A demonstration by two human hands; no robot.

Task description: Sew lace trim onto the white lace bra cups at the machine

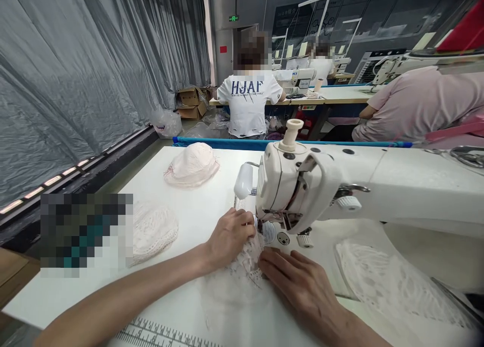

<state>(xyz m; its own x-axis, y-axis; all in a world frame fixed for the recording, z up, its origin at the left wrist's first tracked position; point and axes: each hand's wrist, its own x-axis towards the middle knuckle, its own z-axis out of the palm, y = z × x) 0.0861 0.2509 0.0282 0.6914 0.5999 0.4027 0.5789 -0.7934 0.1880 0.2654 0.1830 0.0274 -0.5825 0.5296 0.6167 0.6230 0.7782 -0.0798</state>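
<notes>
White lace fabric [249,258] lies under the needle area of a white sewing machine [280,185], its sheer part spreading toward me over the table. My left hand [231,238] is closed on the lace just left of the presser foot, with fingers curled down. From the right, my right hand [298,284] grips the lace edge between its fingertips; the thumb is hidden beneath. At the back left of the table rests a pale pink, cup-shaped fabric piece [192,164]. A flat white lace piece [155,231] lies left of my left forearm.
More white lace [389,276] lies under the machine arm at right, near a dark metal tool partly out of view. A printed ruler scale [159,334] runs along the near edge. Ahead, people sit at other sewing tables; grey curtains [94,59] hang at left.
</notes>
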